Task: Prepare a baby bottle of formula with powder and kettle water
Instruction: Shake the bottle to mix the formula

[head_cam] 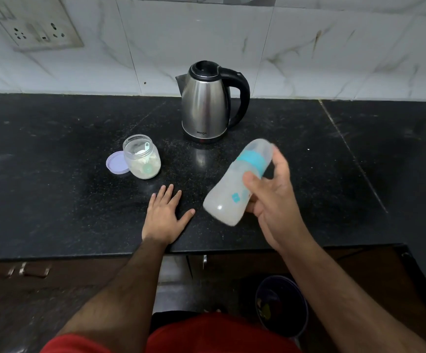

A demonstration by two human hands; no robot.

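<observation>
My right hand (273, 197) grips a baby bottle (235, 184) with a teal collar and a clear cap, tilted above the black counter, its base toward me and to the left. The bottle looks cloudy white inside and is motion-blurred. My left hand (164, 212) rests flat on the counter (54, 200), fingers spread. A steel electric kettle (207, 103) with a black handle stands at the back, lid down. An open clear jar of formula powder (142, 157) with a white scoop in it sits to the left, its lilac lid (116, 163) lying beside it.
A tiled wall with a socket plate (38, 26) rises behind the counter. Below the counter's front edge are dark cabinet doors and a dark bin (280, 304) on the floor. The counter wraps round on the right side.
</observation>
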